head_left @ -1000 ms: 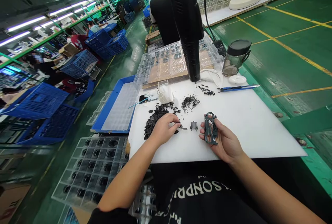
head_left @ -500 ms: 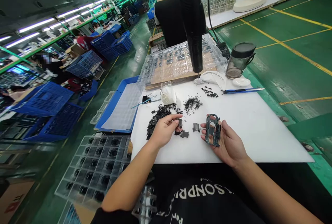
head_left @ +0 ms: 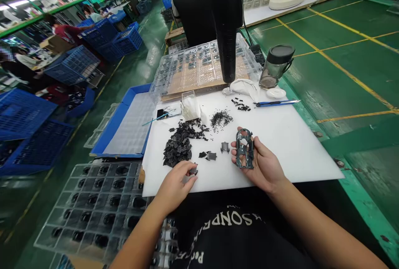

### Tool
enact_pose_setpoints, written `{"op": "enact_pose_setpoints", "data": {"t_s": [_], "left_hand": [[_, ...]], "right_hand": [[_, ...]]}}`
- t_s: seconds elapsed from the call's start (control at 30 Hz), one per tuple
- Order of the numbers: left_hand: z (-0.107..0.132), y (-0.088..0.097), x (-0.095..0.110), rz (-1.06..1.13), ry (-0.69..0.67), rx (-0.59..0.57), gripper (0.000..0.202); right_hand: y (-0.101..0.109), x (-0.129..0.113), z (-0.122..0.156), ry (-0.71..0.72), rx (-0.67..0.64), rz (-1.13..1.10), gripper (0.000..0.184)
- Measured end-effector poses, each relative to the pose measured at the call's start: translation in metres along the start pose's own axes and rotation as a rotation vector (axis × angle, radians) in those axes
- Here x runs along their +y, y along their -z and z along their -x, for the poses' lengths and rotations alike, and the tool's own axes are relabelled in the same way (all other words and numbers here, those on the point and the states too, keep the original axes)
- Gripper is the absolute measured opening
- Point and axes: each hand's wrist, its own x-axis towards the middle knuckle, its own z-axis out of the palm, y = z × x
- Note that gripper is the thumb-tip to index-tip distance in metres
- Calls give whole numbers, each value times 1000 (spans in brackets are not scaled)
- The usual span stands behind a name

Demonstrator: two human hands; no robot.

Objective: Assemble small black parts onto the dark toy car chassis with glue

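My right hand (head_left: 258,166) holds a dark grey moulded plastic frame (head_left: 245,148) upright in its fingers, above a white plastic board (head_left: 280,157). Near the board's front edge, my left hand (head_left: 174,182) pinches a small dark plastic piece (head_left: 193,170) at its fingertips. Just beyond that hand lies a heap of black plastic scraps (head_left: 178,146). A small grey plastic part (head_left: 225,147) and a few dark pieces (head_left: 209,156) sit between my hands. Farther back lies a patch of fine black bits (head_left: 221,118).
A blue-handled craft knife (head_left: 276,103), a white cloth (head_left: 241,87) and a lidded glass jar (head_left: 276,66) sit at the back. A black hanging tool (head_left: 227,24) hangs above clear plastic trays (head_left: 199,67). A blue-rimmed tray (head_left: 124,125) stands left; a clear tray (head_left: 96,206) lies lower left.
My left hand has moved from beside the scrap heap toward the board's front edge, with a small dark piece at its fingertips. My right hand still holds the frame.
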Motion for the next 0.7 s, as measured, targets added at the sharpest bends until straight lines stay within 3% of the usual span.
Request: {"op": "enact_pose_setpoints", "data": {"t_s": [0.2,0.37,0.57,0.7], "left_hand": [[-3,-11,4,-2,-121,24,21],[0,-23,0,-189,-185,1,27],[3,-18,-1,-377,-190,17,25],[3,-16,2,-305,-170,114,23]], "right_hand": [[-13,-4,14,-44,-50,-4,37],[-20,-6,23,-79,-81,-46,35],[-30,-5,28,-72,-108,-25,36],[-29,-1,29,-41,-148,12,43]]}}
